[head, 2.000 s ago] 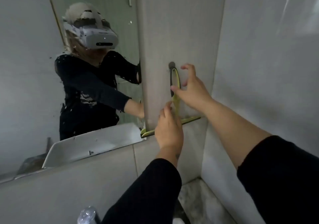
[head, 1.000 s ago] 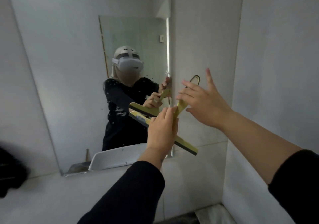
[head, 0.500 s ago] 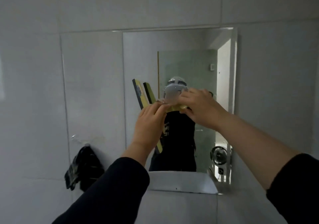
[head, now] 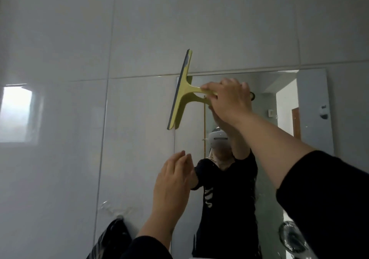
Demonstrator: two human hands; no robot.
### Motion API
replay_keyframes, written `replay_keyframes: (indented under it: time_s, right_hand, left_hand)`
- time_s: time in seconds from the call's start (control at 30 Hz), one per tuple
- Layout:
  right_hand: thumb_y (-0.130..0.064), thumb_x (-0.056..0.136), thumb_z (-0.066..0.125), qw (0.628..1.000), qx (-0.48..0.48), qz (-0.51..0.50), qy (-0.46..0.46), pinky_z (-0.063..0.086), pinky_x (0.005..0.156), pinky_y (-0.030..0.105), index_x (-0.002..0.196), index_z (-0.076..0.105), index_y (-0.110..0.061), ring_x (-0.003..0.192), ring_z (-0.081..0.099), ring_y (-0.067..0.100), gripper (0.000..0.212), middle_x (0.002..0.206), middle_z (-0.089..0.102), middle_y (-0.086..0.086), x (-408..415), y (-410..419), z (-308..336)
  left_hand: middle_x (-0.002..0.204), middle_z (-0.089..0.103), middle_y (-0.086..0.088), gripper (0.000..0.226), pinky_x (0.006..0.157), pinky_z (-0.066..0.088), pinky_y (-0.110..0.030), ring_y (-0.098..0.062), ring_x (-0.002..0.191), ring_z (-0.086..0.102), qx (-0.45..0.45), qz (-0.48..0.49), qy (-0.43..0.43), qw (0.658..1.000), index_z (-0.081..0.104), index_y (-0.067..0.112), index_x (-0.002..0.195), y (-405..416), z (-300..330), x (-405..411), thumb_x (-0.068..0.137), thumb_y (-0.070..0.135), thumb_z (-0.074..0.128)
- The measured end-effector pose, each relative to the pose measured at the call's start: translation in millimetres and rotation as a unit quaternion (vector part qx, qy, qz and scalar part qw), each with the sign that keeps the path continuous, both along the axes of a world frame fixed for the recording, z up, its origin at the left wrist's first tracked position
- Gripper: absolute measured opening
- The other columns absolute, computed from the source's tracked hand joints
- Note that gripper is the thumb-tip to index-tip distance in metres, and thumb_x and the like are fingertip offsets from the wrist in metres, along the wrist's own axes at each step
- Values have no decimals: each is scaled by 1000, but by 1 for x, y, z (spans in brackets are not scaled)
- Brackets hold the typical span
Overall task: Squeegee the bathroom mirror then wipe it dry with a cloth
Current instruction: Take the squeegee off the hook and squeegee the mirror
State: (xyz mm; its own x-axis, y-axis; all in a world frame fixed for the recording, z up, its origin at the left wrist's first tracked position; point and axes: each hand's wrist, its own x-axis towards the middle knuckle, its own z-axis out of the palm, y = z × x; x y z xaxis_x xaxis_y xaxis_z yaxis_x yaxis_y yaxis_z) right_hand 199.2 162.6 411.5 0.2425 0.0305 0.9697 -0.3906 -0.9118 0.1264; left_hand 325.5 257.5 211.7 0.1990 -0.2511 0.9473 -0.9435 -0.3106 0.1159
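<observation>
A yellow-green squeegee (head: 182, 95) with a dark rubber blade stands almost upright at the mirror's top left corner, its blade over the mirror's left edge. My right hand (head: 229, 101) grips its handle. The frameless mirror (head: 311, 107) hangs on the tiled wall and reflects a person in black with a headset. My left hand (head: 172, 187) is lower, in front of the mirror's left edge, fingers apart and holding nothing. A dark cloth (head: 113, 236) hangs on the wall at the lower left, partly cut off by my sleeve.
Glossy light-grey wall tiles (head: 60, 159) fill the left and top, with a window reflected at the far left. A clear wall hook (head: 108, 207) sits above the cloth. A small fan (head: 291, 236) shows reflected at the mirror's lower right.
My left hand let go of the squeegee and dropped lower. My right hand raised the squeegee to the mirror's top left corner. The view tilted upward.
</observation>
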Motion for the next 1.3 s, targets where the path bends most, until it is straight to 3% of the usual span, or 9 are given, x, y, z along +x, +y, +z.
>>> replay_keyframes:
  time_s: [0.07,0.13,0.27,0.37,0.5,0.6,0.67,1.0,1.3]
  right_hand:
    - [-32,97,46,1000,5,-17,2,32,83,38,121,58,-39,97,52,24,28,100,61,2,13,1,6]
    - [-33,98,43,999,8,-32,3,32,83,39,122,57,-40,99,51,25,28,102,61,3,22,1,10]
    - [-28,100,37,999,-1,-47,3,33,84,40,125,54,-40,97,51,25,33,102,60,4,28,-3,12]
    - [-25,100,38,998,-9,-61,10,34,85,41,127,52,-39,95,50,25,34,100,59,5,20,-4,8]
    - [-25,99,39,996,4,-79,29,33,89,42,130,50,-41,101,49,28,36,105,58,8,-5,-11,4]
    - [-24,99,40,995,8,-93,36,32,91,43,130,50,-41,108,48,30,37,111,58,9,-23,-17,3]
    - [-23,99,41,993,10,-109,45,32,90,43,130,49,-42,109,48,31,38,111,57,10,-35,-22,3]
    - [-24,98,38,981,35,-186,45,31,91,43,132,45,-47,111,46,33,42,111,55,14,-92,-45,-2]
    - [-29,99,38,970,102,-219,17,35,93,47,131,46,-48,108,50,38,38,112,57,17,-141,-72,-12]
  left_hand:
    - [147,38,-2,57,105,42,-37,-19,132,39,33,6,-4,999,36,18,138,-11,-4,4,88,27,61]
    - [152,31,-7,65,106,40,-44,-25,137,34,57,16,0,998,31,14,143,-19,-4,8,86,23,62]
    - [150,36,-13,80,91,53,-37,-29,132,43,71,1,12,997,37,5,141,-21,-3,10,70,6,73]
    - [153,31,-12,79,90,53,-32,-27,134,41,67,1,5,998,35,5,142,-19,-4,9,71,1,69]
    - [157,20,-8,80,99,47,-34,-26,137,35,79,15,17,997,26,8,146,-17,-1,6,76,2,65]
    - [160,-5,-2,81,113,30,-33,-19,144,12,109,44,32,993,3,14,150,-17,1,3,87,9,54]
    - [159,-11,-1,86,114,25,-33,-18,144,9,110,66,35,991,-2,16,149,-19,0,1,86,8,56]
    - [158,-9,-4,92,119,10,-35,-19,146,7,121,91,63,987,1,14,148,-27,3,-8,82,11,64]
    - [159,-5,-6,82,117,14,-37,-21,145,15,117,113,75,984,6,11,148,-23,10,-14,85,10,59]
